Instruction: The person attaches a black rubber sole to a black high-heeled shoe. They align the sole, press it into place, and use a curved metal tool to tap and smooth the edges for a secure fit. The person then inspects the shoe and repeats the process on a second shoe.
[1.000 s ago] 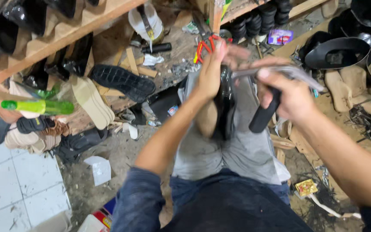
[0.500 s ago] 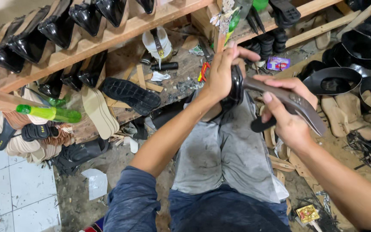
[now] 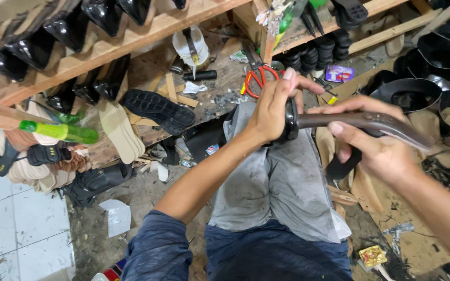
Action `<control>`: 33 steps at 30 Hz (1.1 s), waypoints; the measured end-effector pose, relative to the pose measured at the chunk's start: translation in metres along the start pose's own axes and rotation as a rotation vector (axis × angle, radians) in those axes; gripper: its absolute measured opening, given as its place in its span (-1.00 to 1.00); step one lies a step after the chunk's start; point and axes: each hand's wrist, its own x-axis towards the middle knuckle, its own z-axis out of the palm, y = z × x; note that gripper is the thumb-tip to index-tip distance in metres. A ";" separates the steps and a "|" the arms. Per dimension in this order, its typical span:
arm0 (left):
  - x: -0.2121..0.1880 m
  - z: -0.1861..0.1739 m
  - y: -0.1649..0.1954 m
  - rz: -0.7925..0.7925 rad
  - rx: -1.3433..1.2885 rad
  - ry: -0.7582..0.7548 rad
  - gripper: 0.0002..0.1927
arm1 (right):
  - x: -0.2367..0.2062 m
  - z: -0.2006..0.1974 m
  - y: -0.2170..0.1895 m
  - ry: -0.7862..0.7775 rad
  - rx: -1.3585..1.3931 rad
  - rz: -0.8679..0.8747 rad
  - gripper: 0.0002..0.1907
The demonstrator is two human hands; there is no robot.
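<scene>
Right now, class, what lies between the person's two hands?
In the head view, a dark shoe sole spans the gap: the left hand grips its heel end, the right hand holds its other end.

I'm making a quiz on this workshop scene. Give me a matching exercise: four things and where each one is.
Things:
1. red-handled pliers
2. green bottle
3. black ridged sole
4. dark shoe

Places:
A. between both hands, over the lap
B. far left, lying sideways
C. workbench, beyond the left hand
D. workbench edge, left of centre

Pairs: 1-C, 2-B, 3-D, 4-A
</scene>
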 end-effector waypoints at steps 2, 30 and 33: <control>-0.006 0.005 0.005 0.011 0.012 -0.015 -0.26 | -0.015 0.018 0.013 0.078 0.575 0.096 -0.76; -0.052 0.028 0.042 0.042 0.277 -0.096 -0.35 | -0.077 0.013 0.030 0.190 0.463 0.184 -0.71; -0.054 0.033 0.041 0.038 0.290 -0.113 -0.37 | -0.080 0.014 0.022 0.177 0.369 0.134 -0.71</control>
